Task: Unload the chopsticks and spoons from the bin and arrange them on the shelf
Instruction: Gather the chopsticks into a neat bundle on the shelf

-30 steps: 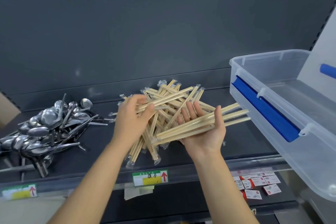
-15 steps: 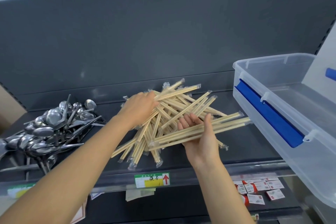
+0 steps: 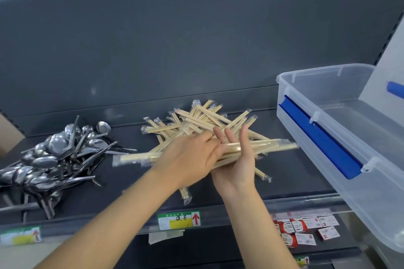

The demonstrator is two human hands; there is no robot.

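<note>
Gathering loose sticks into one even bundle is, I judge, the step in hand. The right hand (image 3: 235,159) lies palm up, fingers straight and thumb raised, making a cradle for the bundle of wrapped chopsticks (image 3: 271,147) that runs across it from nine to three o'clock. Held this way, the sticks settle side by side instead of crossing. The left hand (image 3: 188,159) lies over the bundle's nine o'clock end, close against the right hand. It is blurred, so I cannot tell whether it pinches the sticks or only presses them flat.

At twelve o'clock from the hands, the loose pile of chopsticks (image 3: 196,122) rests criss-crossed on the shelf (image 3: 135,185), within reach for the next handful. The steel spoons (image 3: 56,155) are heaped at nine o'clock on the same shelf, apart from the chopsticks, so each kind has its own stretch. The clear plastic bin (image 3: 371,192) sits at three o'clock with its lid raised, and what shows of its inside holds nothing. A price label (image 3: 179,219) marks the shelf's front lip at six o'clock.
</note>
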